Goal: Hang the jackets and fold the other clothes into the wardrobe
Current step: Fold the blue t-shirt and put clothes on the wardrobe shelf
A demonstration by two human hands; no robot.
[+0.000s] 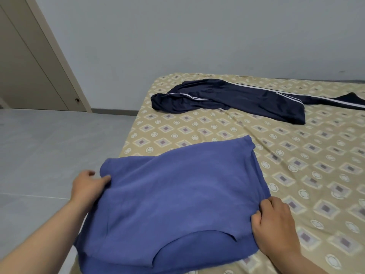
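Note:
A blue shirt (pixel 173 196) lies partly folded at the near corner of the bed, its top layer doubled over a lower layer. My left hand (pixel 87 184) pinches the shirt's left edge, which overhangs the bed. My right hand (pixel 274 224) grips the right edge of the folded layer, fingers curled into the cloth. Farther back, dark navy track pants (pixel 237 99) with white side stripes lie spread out across the bed, apart from both hands.
The bed (pixel 296 155) carries a tan sheet with a diamond pattern. Grey tiled floor (pixel 49 147) runs along its left side. A beige wardrobe door (pixel 29 66) with a small knob stands at the far left against the pale wall.

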